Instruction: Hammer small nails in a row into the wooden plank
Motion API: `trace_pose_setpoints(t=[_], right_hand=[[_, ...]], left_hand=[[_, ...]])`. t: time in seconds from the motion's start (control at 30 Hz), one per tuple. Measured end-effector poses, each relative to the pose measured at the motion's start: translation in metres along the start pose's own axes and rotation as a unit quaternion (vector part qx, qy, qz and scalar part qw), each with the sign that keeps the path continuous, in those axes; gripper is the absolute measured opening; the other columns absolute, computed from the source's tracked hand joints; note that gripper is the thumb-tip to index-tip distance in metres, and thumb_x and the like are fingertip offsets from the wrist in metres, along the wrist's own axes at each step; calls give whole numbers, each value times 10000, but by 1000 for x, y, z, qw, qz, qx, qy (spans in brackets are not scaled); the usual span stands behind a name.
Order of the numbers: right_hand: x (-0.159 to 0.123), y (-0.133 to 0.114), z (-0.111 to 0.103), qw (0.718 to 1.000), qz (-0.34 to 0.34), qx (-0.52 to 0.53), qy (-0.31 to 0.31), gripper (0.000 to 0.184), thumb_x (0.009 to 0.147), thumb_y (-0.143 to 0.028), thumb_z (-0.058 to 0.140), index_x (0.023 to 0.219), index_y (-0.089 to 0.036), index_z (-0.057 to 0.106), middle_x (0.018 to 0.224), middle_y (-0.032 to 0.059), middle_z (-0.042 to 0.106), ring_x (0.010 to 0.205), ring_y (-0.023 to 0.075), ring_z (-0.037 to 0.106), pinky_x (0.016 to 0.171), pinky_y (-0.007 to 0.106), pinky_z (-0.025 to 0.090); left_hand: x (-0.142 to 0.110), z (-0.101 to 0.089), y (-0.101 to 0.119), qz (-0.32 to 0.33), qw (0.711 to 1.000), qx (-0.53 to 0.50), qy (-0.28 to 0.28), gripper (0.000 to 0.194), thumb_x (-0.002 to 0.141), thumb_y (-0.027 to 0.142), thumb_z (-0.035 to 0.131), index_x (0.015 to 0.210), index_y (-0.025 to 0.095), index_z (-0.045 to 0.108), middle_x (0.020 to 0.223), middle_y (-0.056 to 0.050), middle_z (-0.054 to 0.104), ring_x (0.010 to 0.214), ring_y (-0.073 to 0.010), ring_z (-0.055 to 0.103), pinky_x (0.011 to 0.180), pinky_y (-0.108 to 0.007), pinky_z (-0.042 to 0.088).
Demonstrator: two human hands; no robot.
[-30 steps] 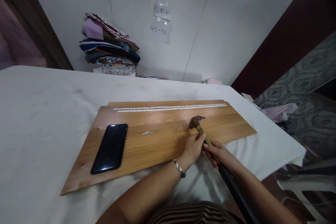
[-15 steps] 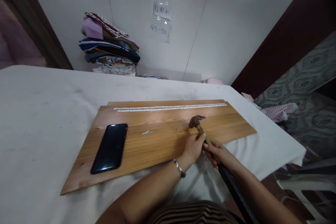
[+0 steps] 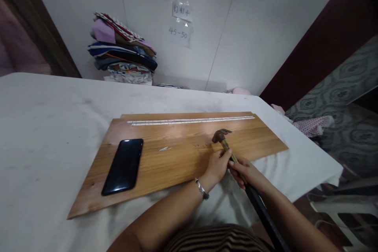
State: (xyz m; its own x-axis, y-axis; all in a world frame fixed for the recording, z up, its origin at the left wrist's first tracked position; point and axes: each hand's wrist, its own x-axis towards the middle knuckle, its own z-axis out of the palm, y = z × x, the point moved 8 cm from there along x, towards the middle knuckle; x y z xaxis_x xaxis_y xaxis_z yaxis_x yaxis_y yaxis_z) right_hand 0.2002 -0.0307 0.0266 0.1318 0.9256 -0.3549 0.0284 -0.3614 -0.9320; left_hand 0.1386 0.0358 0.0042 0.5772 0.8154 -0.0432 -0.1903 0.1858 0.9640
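Observation:
My right hand [image 3: 248,171] is wrapped round the handle of a claw hammer [image 3: 260,208]. Its rusty head is over the wooden board [image 3: 168,169], with the claw toward the right. My left hand [image 3: 217,164], with a bracelet at the wrist, is closed just below the head. Its thumb lies across the upper handle, and the other fingers are partly hidden. Left of the hammer head, a short row of small dark nails or marks [image 3: 202,145] shows on the wood. Several loose nails [image 3: 164,149] lie farther left on the board.
A black phone [image 3: 123,167] lies on the board's left part. Two white measuring strips [image 3: 191,121] run along its far edge. Under it is a white-covered table [image 3: 38,138]. Folded clothes [image 3: 124,49] are stacked by the wall, and a white plastic stool [image 3: 339,208] stands at right.
Both hands and the hammer keep practically the same place. Only a very slight shift of the whole view shows.

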Motion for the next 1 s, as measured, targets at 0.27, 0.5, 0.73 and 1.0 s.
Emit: trace_pose_setpoints(t=[0.27, 0.5, 0.73, 1.0], right_hand=[[3, 6, -1, 1000, 12, 10, -7, 406, 741, -560, 677, 759, -218, 460, 506, -108, 470, 280, 35, 342, 245, 157, 330], [2, 3, 0, 1000, 9, 0, -4, 421, 727, -578, 676, 750, -220, 456, 487, -113, 449, 285, 40, 335, 249, 163, 323], [3, 5, -1, 1000, 6, 4, -5, 412, 747, -565, 668, 738, -219, 444, 494, -110, 452, 285, 38, 331, 249, 164, 331], [3, 7, -2, 1000, 11, 1, -6, 400, 750, -566, 668, 762, -221, 466, 500, -107, 459, 291, 44, 340, 257, 174, 339]], left_hand=[[-1, 0, -1, -14, 1000, -11, 0, 389, 809, 511, 528, 657, 155, 572, 639, -17, 582, 608, -141, 505, 599, -267, 391], [-1, -2, 1, -2, 1000, 3, 5, 388, 826, 495, 536, 656, 150, 584, 640, -24, 601, 614, -146, 522, 606, -269, 411], [-1, -1, -1, -5, 1000, -3, -4, 372, 834, 477, 518, 676, 147, 583, 658, -30, 601, 620, -147, 525, 614, -271, 413], [-1, -1, -5, -15, 1000, -12, 1, 403, 811, 526, 534, 670, 153, 592, 666, -32, 608, 633, -152, 530, 620, -271, 415]])
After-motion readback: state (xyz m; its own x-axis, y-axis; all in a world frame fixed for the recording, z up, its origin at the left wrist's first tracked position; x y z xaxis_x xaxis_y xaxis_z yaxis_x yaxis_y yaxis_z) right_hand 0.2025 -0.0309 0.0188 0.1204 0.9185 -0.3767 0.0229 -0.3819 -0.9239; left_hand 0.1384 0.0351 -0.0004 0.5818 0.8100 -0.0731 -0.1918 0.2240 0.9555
